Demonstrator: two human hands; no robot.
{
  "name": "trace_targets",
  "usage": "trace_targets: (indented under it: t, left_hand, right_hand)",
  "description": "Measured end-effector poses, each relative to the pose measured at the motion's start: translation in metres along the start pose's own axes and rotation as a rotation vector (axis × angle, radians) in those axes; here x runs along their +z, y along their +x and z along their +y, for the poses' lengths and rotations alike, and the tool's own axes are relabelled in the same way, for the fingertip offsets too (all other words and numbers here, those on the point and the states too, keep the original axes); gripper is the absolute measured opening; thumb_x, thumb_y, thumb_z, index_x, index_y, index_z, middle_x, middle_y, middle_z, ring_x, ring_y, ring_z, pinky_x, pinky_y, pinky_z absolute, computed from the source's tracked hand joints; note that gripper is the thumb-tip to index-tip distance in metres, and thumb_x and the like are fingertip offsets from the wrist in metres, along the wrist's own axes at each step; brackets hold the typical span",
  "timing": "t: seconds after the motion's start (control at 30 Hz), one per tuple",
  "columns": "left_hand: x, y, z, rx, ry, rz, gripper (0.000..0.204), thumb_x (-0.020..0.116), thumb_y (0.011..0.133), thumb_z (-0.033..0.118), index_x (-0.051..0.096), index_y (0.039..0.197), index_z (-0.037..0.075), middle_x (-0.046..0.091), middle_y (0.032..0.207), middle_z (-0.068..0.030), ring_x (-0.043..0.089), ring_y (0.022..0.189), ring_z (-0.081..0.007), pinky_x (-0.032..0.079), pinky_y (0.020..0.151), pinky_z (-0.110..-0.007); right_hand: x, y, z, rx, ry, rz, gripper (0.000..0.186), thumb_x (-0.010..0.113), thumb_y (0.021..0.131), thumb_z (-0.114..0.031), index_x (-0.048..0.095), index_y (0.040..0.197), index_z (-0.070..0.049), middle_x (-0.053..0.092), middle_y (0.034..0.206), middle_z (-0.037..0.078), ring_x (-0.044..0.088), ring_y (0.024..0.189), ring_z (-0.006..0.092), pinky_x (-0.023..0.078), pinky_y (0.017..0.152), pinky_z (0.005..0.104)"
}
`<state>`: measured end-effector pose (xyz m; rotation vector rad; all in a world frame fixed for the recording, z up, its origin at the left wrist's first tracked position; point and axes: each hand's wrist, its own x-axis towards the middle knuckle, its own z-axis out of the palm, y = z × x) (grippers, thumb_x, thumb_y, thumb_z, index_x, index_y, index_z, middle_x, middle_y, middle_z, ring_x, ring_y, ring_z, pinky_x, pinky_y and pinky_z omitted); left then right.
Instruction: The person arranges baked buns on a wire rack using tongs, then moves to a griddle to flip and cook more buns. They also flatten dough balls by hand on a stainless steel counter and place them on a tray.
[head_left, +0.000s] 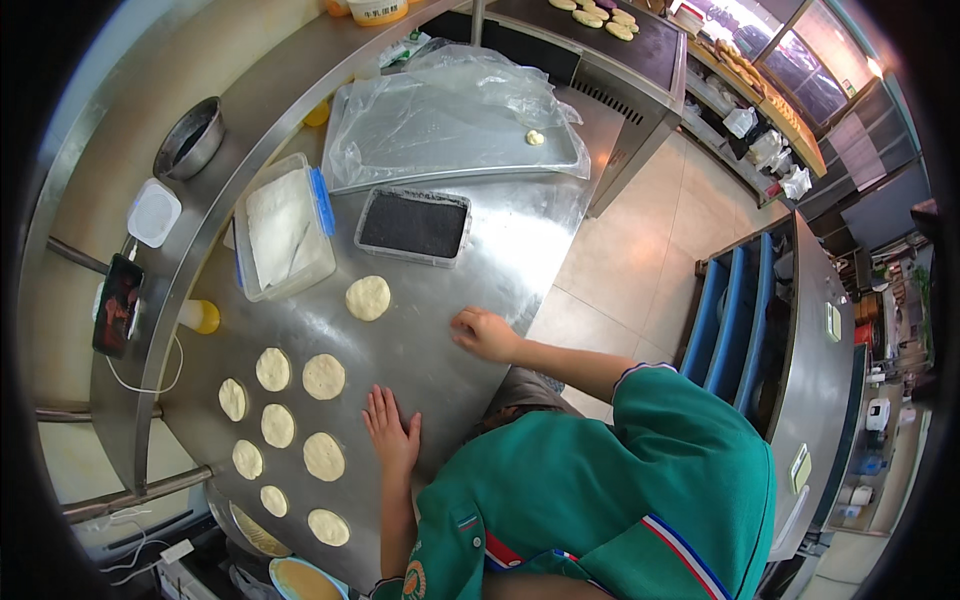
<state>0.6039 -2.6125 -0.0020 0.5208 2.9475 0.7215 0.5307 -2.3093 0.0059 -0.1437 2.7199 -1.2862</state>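
Note:
My left hand (391,428) lies flat on the steel worktable (420,310), fingers spread, holding nothing. To its left, several flat round dough discs (324,456) are laid out on the metal. Over the table's right edge, my right hand (485,334) is closed, its fingers curled in; whatever is in them, if anything, is hidden. A single dough disc (368,298) sits apart, farther up between the hands and the boxes. Beyond it stands a clear box of fine black grains (412,224), with a lidless plastic tub of white flour (280,232) to its left.
At the far end, a metal tray (400,160) is partly covered by a clear plastic sheet (470,90), a small dough lump (535,137) on it. A shelf along the left holds a steel bowl (190,140) and a phone (118,305). A griddle (610,40) stands beyond.

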Motion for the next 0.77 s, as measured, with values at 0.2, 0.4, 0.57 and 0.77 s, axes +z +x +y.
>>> trace_targets:
  t: [0.2, 0.4, 0.57, 0.77]
  left_hand:
    - [-0.003, 0.009, 0.007, 0.046, -0.106, 0.069, 0.073, 0.065, 0.086, 0.033, 0.035, 0.145, 0.002, 0.033, 0.150, -0.0200, 0.031, 0.139, -0.0394, 0.018, 0.113, -0.060]
    - [-0.012, 0.016, 0.019, 0.037, -0.031, 0.131, 0.070, 0.063, 0.088, 0.033, 0.036, 0.145, 0.003, 0.034, 0.149, -0.0189, 0.033, 0.137, -0.0385, 0.018, 0.112, -0.063]
    - [-0.026, 0.018, 0.026, 0.015, 0.115, 0.219, 0.065, 0.063, 0.088, 0.030, 0.039, 0.143, 0.004, 0.035, 0.149, -0.0188, 0.033, 0.138, -0.0383, 0.015, 0.112, -0.065]
    - [-0.027, 0.022, -0.010, -0.130, -0.022, 0.313, 0.071, 0.069, 0.082, 0.029, 0.039, 0.143, 0.008, 0.032, 0.150, -0.0184, 0.028, 0.141, -0.0397, 0.014, 0.111, -0.066]
  right_hand:
    - [0.004, -0.018, -0.010, -0.138, -0.090, 0.084, 0.041, 0.067, 0.084, -0.017, 0.054, 0.120, -0.003, 0.059, 0.114, 0.016, 0.057, 0.107, 0.0343, 0.048, 0.092, 0.0405]
    - [0.008, -0.021, -0.046, -0.169, 0.004, -0.035, 0.046, 0.066, 0.086, -0.024, 0.051, 0.124, -0.003, 0.056, 0.120, 0.018, 0.054, 0.112, 0.0366, 0.046, 0.096, 0.0429]
    - [0.012, -0.024, -0.081, -0.574, -0.036, -0.197, 0.052, 0.065, 0.088, -0.031, 0.048, 0.130, -0.004, 0.052, 0.126, 0.019, 0.052, 0.115, 0.0380, 0.042, 0.099, 0.0482]
    - [0.057, 0.008, -0.089, -0.792, -0.142, -0.451, 0.068, 0.068, 0.086, -0.036, 0.041, 0.141, -0.007, 0.041, 0.142, 0.018, 0.043, 0.128, 0.0383, 0.035, 0.106, 0.0520]
